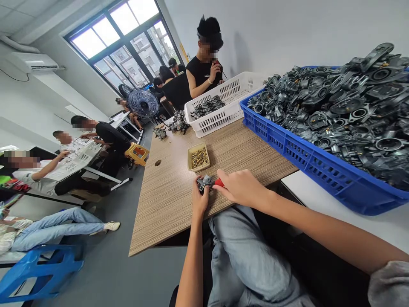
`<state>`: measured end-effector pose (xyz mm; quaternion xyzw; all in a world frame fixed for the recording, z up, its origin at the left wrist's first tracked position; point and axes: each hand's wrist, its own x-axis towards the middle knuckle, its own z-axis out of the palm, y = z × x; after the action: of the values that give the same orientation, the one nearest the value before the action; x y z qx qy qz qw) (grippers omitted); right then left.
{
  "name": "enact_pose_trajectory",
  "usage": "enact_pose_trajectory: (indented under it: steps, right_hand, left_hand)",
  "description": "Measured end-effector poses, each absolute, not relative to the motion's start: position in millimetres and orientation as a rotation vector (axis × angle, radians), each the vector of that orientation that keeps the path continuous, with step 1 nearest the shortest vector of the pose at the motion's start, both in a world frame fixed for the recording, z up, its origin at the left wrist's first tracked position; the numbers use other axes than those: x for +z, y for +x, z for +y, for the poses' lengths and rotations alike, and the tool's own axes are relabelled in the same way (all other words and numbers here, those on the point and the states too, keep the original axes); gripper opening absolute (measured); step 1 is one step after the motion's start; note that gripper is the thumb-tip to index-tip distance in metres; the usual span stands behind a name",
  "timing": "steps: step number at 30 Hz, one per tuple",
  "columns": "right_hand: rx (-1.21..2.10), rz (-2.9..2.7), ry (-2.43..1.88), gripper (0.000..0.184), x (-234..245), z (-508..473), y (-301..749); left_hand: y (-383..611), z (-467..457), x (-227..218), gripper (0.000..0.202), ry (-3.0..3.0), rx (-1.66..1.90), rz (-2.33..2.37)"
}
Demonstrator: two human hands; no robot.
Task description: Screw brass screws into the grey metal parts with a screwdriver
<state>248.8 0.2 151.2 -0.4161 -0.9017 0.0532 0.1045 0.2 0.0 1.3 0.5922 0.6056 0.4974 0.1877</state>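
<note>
Near the table's front edge, my left hand [200,197] is closed around a small grey metal carburetor body [204,182]. My right hand [240,186] grips a red-handled screwdriver [219,183], its thin shaft pointing left at the carburetor body. Whether the tip touches the metal is too small to tell. Just beyond both hands stands a small cream tray [189,158] of brass-coloured small parts [200,157].
To my right, a blue crate [275,138] is heaped with carburetor bodies [332,106]. A white basket [220,123] with dark parts stands behind the tray, several assembled pieces [178,122] beside it. Across the wooden table [169,192] sits a person [204,72].
</note>
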Motion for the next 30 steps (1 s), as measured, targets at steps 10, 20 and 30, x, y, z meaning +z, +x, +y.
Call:
enact_pose_trajectory:
  steps: [10,20,30]
  right_hand:
    - [0.215,-2.634,-1.149,0.035,146.9,1.9,251.4]
    - [0.286,-2.661,-1.078,0.029,148.1,3.5,255.7]
    - [0.266,-2.631,-1.173,0.033,149.3,3.2,252.5]
  left_hand:
    - [-1.0,0.0,-0.7,0.043,1.668,1.399,1.718]
    - [-2.0,0.3,-2.5,0.045,1.67,1.385,1.726]
    - [-2.6,1.0,-3.4,0.045,1.678,1.393,1.717]
